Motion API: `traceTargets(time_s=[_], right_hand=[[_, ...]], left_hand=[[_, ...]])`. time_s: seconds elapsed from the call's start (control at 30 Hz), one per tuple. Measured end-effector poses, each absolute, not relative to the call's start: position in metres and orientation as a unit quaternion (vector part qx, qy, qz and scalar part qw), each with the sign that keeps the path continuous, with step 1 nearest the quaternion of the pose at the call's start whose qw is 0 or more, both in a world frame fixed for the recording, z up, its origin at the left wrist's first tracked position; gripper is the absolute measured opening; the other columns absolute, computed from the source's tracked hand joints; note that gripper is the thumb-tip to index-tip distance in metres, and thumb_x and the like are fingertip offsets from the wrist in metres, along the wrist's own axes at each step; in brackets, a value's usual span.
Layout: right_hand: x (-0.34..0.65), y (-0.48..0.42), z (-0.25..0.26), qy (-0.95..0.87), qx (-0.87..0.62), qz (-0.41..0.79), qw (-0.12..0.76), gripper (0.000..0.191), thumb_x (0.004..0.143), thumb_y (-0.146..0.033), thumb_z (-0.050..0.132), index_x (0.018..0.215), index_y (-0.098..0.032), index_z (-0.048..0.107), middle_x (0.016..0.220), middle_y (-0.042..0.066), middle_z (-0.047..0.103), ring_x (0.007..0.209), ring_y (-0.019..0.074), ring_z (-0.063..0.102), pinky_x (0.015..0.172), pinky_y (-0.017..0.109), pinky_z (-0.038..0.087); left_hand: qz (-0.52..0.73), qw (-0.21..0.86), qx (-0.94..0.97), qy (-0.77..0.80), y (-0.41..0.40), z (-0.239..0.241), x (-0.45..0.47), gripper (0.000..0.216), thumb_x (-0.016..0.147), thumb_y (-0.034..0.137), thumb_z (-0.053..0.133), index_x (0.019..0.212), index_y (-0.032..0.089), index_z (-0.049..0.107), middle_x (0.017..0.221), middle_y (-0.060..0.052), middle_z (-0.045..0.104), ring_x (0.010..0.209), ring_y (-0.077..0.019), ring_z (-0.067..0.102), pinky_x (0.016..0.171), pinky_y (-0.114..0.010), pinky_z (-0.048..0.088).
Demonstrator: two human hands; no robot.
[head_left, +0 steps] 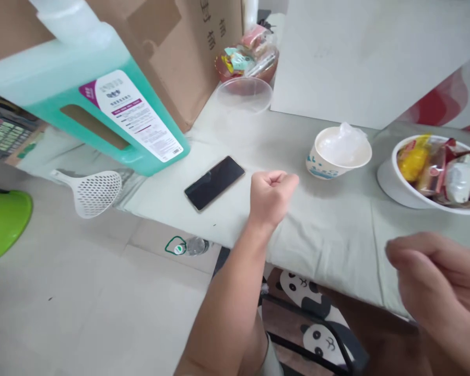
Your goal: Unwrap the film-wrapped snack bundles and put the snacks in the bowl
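My left hand [272, 196] is closed in a fist over the pale green tablecloth [329, 230], with nothing showing in it. A black phone [214, 183] lies flat just to its left. A paper bowl [339, 151] holding crumpled clear plastic stands a little to its right. My right hand [434, 282] hovers at the table's front edge, lower right, blurred, fingers loosely curled; whether it holds anything is unclear. A white bowl of wrapped snacks [438, 167] sits beyond it.
A big jug of green liquid [97, 94] leans at the left beside a cardboard box [180, 47]. A white slotted scoop [92, 190], a clear plastic bowl [243, 96], a snack basket [246, 57], a water bottle on the floor [188, 246], and a green basin [2, 222] are around.
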State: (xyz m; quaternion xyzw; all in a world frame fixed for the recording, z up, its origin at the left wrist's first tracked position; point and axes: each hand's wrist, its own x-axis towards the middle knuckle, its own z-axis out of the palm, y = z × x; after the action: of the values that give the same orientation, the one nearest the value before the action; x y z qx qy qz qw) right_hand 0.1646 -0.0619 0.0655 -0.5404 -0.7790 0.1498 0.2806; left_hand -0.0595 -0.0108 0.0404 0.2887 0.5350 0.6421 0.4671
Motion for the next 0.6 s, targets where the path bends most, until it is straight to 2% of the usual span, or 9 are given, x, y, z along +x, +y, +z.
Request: traceTargets(time_s=[0.07, 0.13, 0.27, 0.33, 0.37, 0.43, 0.5, 0.57, 0.6], right_hand=[[0.127, -0.034, 0.071, -0.811, -0.458, 0.175, 0.319, 0.029, 0.095, -0.033, 0.057, 0.066, -0.029, 0.057, 0.04, -0.005, 0.043, 0.031, 0.0138, 0.039, 0.036, 0.028, 0.033], [0.09, -0.002, 0.078, -0.838, -0.404, 0.159, 0.33, 0.026, 0.09, -0.028, 0.058, 0.064, -0.026, 0.055, 0.041, -0.006, 0.042, 0.035, 0.011, 0.038, 0.039, 0.025, 0.028], [0.012, 0.077, 0.089, -0.852, -0.421, 0.147, 0.275, 0.014, 0.084, -0.02, 0.055, 0.07, -0.022, 0.056, 0.054, -0.004, 0.052, 0.05, 0.0113, 0.046, 0.054, 0.026, 0.04], [-0.026, 0.119, 0.089, -0.855, -0.457, 0.111, 0.217, 0.008, 0.085, -0.016, 0.054, 0.083, -0.02, 0.06, 0.074, 0.0, 0.066, 0.067, 0.0131, 0.06, 0.073, 0.028, 0.05], [-0.044, 0.139, 0.089, -0.859, -0.466, 0.092, 0.189, 0.012, 0.087, -0.015, 0.052, 0.093, -0.017, 0.062, 0.091, 0.003, 0.071, 0.084, 0.0147, 0.067, 0.085, 0.03, 0.051], [-0.074, 0.173, 0.087, -0.84, -0.524, 0.063, 0.124, 0.025, 0.093, -0.019, 0.048, 0.112, -0.007, 0.06, 0.121, 0.013, 0.067, 0.118, 0.0204, 0.067, 0.103, 0.038, 0.046], [-0.095, 0.195, 0.084, -0.798, -0.595, 0.072, 0.059, 0.036, 0.091, -0.021, 0.059, 0.123, -0.004, 0.057, 0.132, 0.021, 0.065, 0.129, 0.0318, 0.064, 0.105, 0.048, 0.047], [-0.105, 0.206, 0.08, -0.788, -0.609, 0.093, 0.022, 0.044, 0.091, -0.026, 0.06, 0.124, 0.003, 0.059, 0.134, 0.025, 0.064, 0.134, 0.0363, 0.061, 0.103, 0.05, 0.048], [-0.108, 0.208, 0.078, -0.796, -0.597, 0.097, 0.018, 0.048, 0.093, -0.031, 0.055, 0.118, 0.01, 0.06, 0.132, 0.026, 0.064, 0.135, 0.0359, 0.059, 0.101, 0.048, 0.047]], left_hand=[[0.65, 0.473, 0.273, 0.528, -0.012, 0.04, -0.064, 0.049, 0.076, 0.008, 0.058, 0.05, 0.018, 0.017, 0.047, 0.007, 0.015, 0.045, -0.0017, 0.014, 0.047, -0.024, 0.008], [0.659, 0.478, 0.25, 0.524, -0.013, 0.038, -0.069, 0.048, 0.075, 0.01, 0.057, 0.051, 0.019, 0.017, 0.048, 0.007, 0.014, 0.045, -0.0021, 0.014, 0.047, -0.024, 0.008], [0.67, 0.494, 0.22, 0.508, -0.015, 0.036, -0.077, 0.047, 0.075, 0.014, 0.057, 0.053, 0.02, 0.017, 0.049, 0.007, 0.015, 0.044, -0.0024, 0.016, 0.046, -0.025, 0.009], [0.672, 0.504, 0.218, 0.497, -0.015, 0.036, -0.081, 0.047, 0.075, 0.013, 0.056, 0.053, 0.019, 0.016, 0.048, 0.007, 0.015, 0.045, -0.0023, 0.016, 0.046, -0.025, 0.009], [0.671, 0.509, 0.216, 0.494, -0.015, 0.037, -0.083, 0.047, 0.075, 0.012, 0.056, 0.052, 0.019, 0.016, 0.047, 0.006, 0.015, 0.045, -0.0023, 0.015, 0.046, -0.025, 0.009], [0.667, 0.52, 0.206, 0.492, -0.015, 0.036, -0.088, 0.047, 0.076, 0.011, 0.056, 0.052, 0.019, 0.016, 0.047, 0.006, 0.015, 0.045, -0.0025, 0.015, 0.046, -0.025, 0.008], [0.665, 0.527, 0.199, 0.49, -0.015, 0.035, -0.093, 0.049, 0.077, 0.011, 0.057, 0.053, 0.019, 0.016, 0.049, 0.006, 0.014, 0.047, -0.0027, 0.014, 0.046, -0.024, 0.009], [0.66, 0.536, 0.197, 0.488, -0.014, 0.035, -0.099, 0.05, 0.078, 0.008, 0.058, 0.055, 0.019, 0.014, 0.052, 0.006, 0.012, 0.049, -0.0031, 0.012, 0.046, -0.024, 0.01], [0.657, 0.541, 0.197, 0.487, -0.014, 0.036, -0.101, 0.051, 0.078, 0.008, 0.057, 0.055, 0.019, 0.013, 0.054, 0.006, 0.011, 0.05, -0.0032, 0.012, 0.046, -0.024, 0.01]])
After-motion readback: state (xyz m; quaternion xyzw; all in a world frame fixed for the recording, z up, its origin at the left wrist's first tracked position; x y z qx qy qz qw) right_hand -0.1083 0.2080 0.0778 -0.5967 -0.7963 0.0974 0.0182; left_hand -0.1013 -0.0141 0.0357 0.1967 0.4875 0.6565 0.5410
